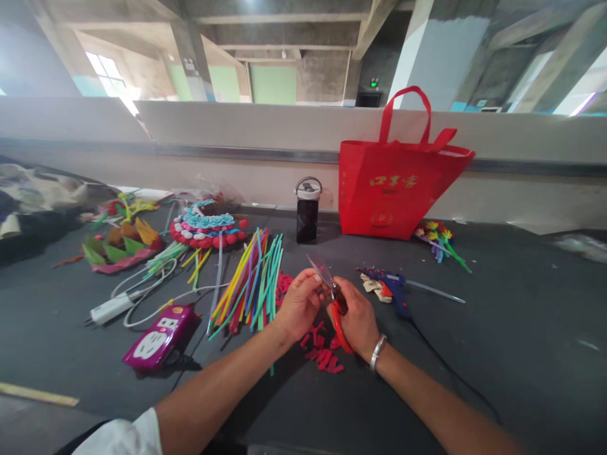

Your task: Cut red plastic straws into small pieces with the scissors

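Note:
My right hand [358, 319] is closed round a pair of scissors [339, 325] with orange-red handles, its blades pointing up and away. Close beside the blades, my left hand [301, 304] pinches with thumb and fingertips. Whatever sits in that pinch is small and mostly hidden by the fingers. Below both hands lies a loose pile of short red cut strips [325, 359] on the dark table. More red pieces [283, 284] lie just behind my left hand. Left of it is a spread bundle of coloured pipe cleaners [251, 278].
A purple power strip [161, 338] and a white charger [111, 309] with cable lie left. A blue glue gun [396, 284] trails its cord at right. Behind stand a phone [307, 221], a red bag [389, 189], and flower crafts [208, 227].

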A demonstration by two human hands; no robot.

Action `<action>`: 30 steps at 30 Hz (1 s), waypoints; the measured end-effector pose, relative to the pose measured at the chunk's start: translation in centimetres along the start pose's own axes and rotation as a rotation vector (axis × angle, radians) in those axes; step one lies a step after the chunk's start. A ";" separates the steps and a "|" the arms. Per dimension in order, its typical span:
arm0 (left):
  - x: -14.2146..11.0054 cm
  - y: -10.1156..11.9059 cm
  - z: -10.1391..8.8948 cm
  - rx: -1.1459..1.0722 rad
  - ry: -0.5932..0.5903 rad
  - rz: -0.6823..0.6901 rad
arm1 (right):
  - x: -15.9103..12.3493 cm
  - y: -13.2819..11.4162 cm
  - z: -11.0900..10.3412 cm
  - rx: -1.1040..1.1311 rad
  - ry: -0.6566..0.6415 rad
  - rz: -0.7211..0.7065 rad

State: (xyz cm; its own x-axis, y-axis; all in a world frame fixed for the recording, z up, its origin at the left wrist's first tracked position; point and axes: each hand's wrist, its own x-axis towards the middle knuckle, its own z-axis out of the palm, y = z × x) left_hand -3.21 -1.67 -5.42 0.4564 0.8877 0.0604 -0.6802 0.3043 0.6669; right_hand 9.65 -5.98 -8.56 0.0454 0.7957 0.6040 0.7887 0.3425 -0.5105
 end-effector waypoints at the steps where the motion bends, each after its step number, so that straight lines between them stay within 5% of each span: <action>1: 0.0 0.0 0.0 -0.004 -0.002 0.001 | 0.0 0.0 0.0 0.005 0.000 0.000; 30: 0.0 -0.2 0.2 -0.049 0.022 -0.020 | 0.0 -0.6 -0.1 -0.013 -0.036 0.038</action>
State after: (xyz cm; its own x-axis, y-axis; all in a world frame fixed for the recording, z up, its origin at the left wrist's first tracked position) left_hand -2.94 -1.85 -5.42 0.4577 0.8886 0.0310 -0.6987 0.3379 0.6306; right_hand 9.25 -6.26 -8.20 0.0533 0.8257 0.5616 0.7950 0.3052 -0.5242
